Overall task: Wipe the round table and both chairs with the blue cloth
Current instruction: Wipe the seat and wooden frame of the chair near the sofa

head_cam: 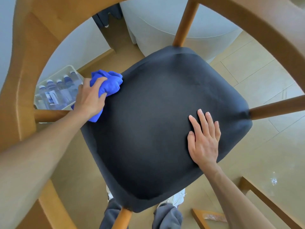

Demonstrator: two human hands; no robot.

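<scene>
A chair with a dark padded seat [156, 123] and a curved wooden backrest [41, 35] fills the view from above. My left hand [90, 98] grips the bunched blue cloth [109, 83] at the seat's left corner. Flat on the right side of the seat, with straight fingers, rests my right hand [204, 139]. The white round table base [165, 20] stands beyond the chair at the top.
A clear box of plastic bottles [57, 90] sits on the floor left of the chair. Wooden spindles [184, 22] join seat and backrest. My legs and shoes [166, 214] are below the seat. A wooden frame [270, 202] lies at the lower right on the tiled floor.
</scene>
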